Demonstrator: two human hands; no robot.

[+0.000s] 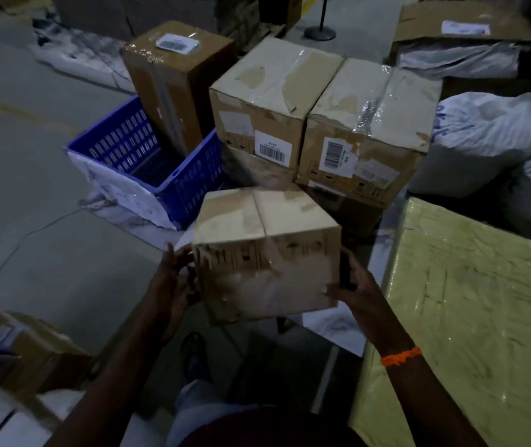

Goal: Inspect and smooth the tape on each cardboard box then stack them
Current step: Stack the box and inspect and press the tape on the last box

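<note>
Cardboard box (267, 253), worn, tape seam down its top, held off the floor near centre. Left hand (173, 285) presses its left side, right hand (354, 285) clasps the right lower corner; both hold the box. Just beyond, two taped boxes (257, 101) (373, 124) sit side by side on lower boxes. A taller box (177, 79) leans in a blue crate (148, 162), far left. Judgement: stacking partly done, held box not yet placed; its tape smoothing unclear. Yellow wrapped bundle (467, 301) near right.

Dim warehouse, grey concrete floor (25, 175)
</note>
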